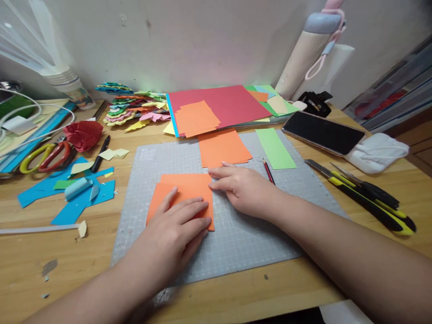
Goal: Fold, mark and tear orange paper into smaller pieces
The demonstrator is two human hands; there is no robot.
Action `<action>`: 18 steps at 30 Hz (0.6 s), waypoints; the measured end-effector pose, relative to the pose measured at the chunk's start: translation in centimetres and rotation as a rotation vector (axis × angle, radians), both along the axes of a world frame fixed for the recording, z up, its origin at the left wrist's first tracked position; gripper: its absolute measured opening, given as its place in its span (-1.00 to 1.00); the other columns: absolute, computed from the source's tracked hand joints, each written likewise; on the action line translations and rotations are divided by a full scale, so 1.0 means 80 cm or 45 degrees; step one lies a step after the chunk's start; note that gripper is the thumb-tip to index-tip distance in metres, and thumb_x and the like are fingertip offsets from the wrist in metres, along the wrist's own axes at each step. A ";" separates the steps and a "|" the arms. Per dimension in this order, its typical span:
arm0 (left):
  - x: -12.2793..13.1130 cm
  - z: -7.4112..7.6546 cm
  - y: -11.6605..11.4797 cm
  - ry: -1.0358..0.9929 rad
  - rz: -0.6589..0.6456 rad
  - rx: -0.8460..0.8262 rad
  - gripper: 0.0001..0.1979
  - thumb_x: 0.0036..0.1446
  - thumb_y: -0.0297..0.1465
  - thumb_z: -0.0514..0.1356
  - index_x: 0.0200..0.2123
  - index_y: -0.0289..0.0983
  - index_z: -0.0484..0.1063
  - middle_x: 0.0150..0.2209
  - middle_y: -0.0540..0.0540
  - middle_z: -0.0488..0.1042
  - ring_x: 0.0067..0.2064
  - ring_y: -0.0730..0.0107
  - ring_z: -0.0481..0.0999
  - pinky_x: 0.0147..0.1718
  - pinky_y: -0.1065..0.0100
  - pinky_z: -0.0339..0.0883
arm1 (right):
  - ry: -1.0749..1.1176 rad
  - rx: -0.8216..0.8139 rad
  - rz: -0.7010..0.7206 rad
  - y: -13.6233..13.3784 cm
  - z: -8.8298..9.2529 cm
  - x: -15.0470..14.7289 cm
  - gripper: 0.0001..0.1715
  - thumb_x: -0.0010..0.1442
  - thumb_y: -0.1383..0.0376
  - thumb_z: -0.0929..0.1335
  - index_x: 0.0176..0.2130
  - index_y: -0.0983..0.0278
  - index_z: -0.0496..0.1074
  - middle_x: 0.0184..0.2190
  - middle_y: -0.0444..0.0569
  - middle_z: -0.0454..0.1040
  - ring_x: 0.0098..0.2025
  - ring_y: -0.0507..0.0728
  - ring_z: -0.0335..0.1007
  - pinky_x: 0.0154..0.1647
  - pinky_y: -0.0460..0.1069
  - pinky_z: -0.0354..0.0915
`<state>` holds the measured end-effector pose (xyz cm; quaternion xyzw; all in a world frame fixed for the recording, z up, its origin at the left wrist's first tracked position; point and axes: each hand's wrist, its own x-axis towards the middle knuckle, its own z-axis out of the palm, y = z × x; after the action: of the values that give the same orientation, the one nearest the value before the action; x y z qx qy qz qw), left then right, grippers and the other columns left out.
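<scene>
Two overlapping sheets of orange paper [189, 181] lie on the grey cutting mat [243, 252], their edges slightly offset. My left hand [182, 225] rests flat on the front sheet with its fingers spread. At the sheets' right edge is my right hand [245, 186], fingers stretched out to the left with the tips at that edge; nothing shows in its grasp. Just behind it lie more orange sheets [224, 146]. A dark red pencil [268, 171] is beside the right hand, and a green paper strip [276, 148] lies farther back.
A utility knife [361, 193] and small scissors [371, 186] lie at right, below a phone [324, 130]. Blue paper scraps [76, 207], red-and-yellow-handled scissors [47, 155] and a black pen [100, 154] are at left. Red card [229, 108] and folded coloured papers [135, 108] sit along the wall.
</scene>
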<state>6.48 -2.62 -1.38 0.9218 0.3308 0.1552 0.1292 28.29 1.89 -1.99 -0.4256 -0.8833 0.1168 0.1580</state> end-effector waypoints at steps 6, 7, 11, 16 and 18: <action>0.000 0.000 0.002 0.060 -0.038 0.064 -0.78 0.26 -0.45 0.06 -0.17 -0.16 0.48 -0.03 -0.06 0.50 0.06 0.29 0.44 0.22 -0.14 -0.05 | -0.006 0.007 0.017 0.000 0.000 0.000 -0.51 0.07 0.62 0.22 -0.21 0.23 0.57 0.00 -0.02 0.49 0.09 0.13 0.38 0.24 0.11 0.14; 0.000 0.000 0.002 0.081 -0.048 0.087 -0.79 0.25 -0.47 0.06 -0.19 -0.17 0.48 -0.03 -0.07 0.50 0.06 0.28 0.44 0.22 -0.15 -0.08 | -0.009 0.009 0.015 0.000 0.000 0.000 -0.51 0.07 0.62 0.22 -0.20 0.23 0.57 0.00 -0.02 0.49 0.09 0.13 0.38 0.24 0.11 0.15; 0.001 0.000 0.002 0.133 -0.062 0.105 -0.79 0.24 -0.49 0.06 -0.21 -0.19 0.47 -0.02 -0.07 0.49 0.05 0.29 0.45 0.23 -0.15 -0.12 | 0.005 0.015 0.006 -0.001 0.001 0.000 -0.51 0.07 0.60 0.22 -0.12 0.29 0.54 0.06 0.07 0.45 0.09 0.17 0.37 0.20 0.12 0.20; 0.000 -0.001 0.001 0.113 -0.045 0.098 -0.79 0.27 -0.46 0.04 -0.21 -0.17 0.47 -0.01 -0.07 0.48 0.04 0.32 0.45 0.23 -0.15 -0.11 | 0.024 0.020 -0.005 -0.001 0.002 0.001 -0.51 0.08 0.60 0.21 -0.13 0.31 0.55 0.07 0.07 0.45 0.06 0.14 0.40 0.20 0.12 0.21; 0.000 -0.001 0.000 0.099 -0.038 0.090 -0.79 0.28 -0.45 0.03 -0.21 -0.17 0.47 -0.01 -0.06 0.48 0.04 0.33 0.45 0.24 -0.14 -0.12 | 0.019 0.018 -0.008 -0.001 0.002 0.001 -0.51 0.09 0.60 0.21 -0.13 0.29 0.55 0.07 0.06 0.45 0.07 0.14 0.40 0.20 0.13 0.21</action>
<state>6.50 -2.63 -1.46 0.9360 0.3161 0.1289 0.0857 28.38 1.81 -1.85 -0.4264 -0.8816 0.1134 0.1678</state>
